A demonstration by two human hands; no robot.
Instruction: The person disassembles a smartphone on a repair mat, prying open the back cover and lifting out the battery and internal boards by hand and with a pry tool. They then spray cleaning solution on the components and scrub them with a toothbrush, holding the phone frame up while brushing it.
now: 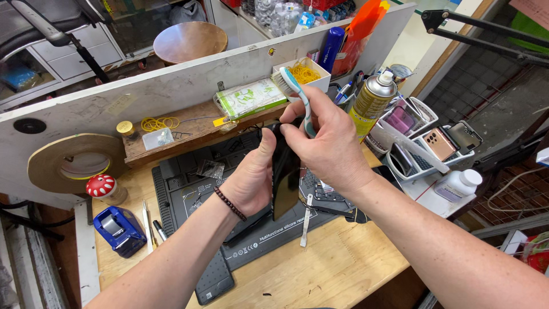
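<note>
My left hand (pixel 251 177) grips a black phone (pixel 285 177) held upright on its edge over the dark work mat (pixel 189 194). My right hand (pixel 329 146) holds a toothbrush (pixel 294 86) with a teal and white handle. Its bristle head points up and to the left, above the phone's top end. The two hands touch around the phone's upper part, and the top of the phone is hidden behind my fingers.
A gold spray can (pixel 372 103), a white box of yellow rubber bands (pixel 303 73), a tray of phones (pixel 440 146) and a white bottle (pixel 457 184) stand right. A tape roll (pixel 74 163), red mushroom figure (pixel 102 186) and blue tape dispenser (pixel 119 229) sit left. Metal tweezers (pixel 306 220) lie on the mat.
</note>
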